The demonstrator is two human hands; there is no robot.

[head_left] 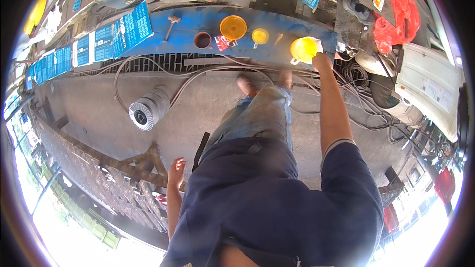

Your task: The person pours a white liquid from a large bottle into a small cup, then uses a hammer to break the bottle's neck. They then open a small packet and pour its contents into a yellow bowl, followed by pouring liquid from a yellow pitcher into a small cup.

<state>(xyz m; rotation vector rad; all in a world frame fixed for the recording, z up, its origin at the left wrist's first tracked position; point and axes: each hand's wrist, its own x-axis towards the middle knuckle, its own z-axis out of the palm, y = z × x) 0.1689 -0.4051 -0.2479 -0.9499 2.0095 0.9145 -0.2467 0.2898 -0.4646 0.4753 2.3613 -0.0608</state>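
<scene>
At the right end of the blue bench stands a bright yellow pitcher (303, 49) with a pale handle on its lower left side. My right hand (322, 63) is closed at its near right rim; what sits between the fingers is hidden. Low at my left side hangs my left hand (176, 170), loosely curled with its fingers a little apart, touching nothing. Left of the pitcher are a small yellow mug (260, 36), a round orange-yellow container (233, 28), a red-and-white packet (224, 43) and a dark brown cup (202, 40).
A hammer (170, 27) lies on the blue bench (188, 20), near blue-and-white boxes (132, 28). Hoses and cables (198, 74) run along the floor by my feet. A wire spool (148, 109) lies to the left. Red plastic bags (398, 20) and a white case (429, 86) are at the right.
</scene>
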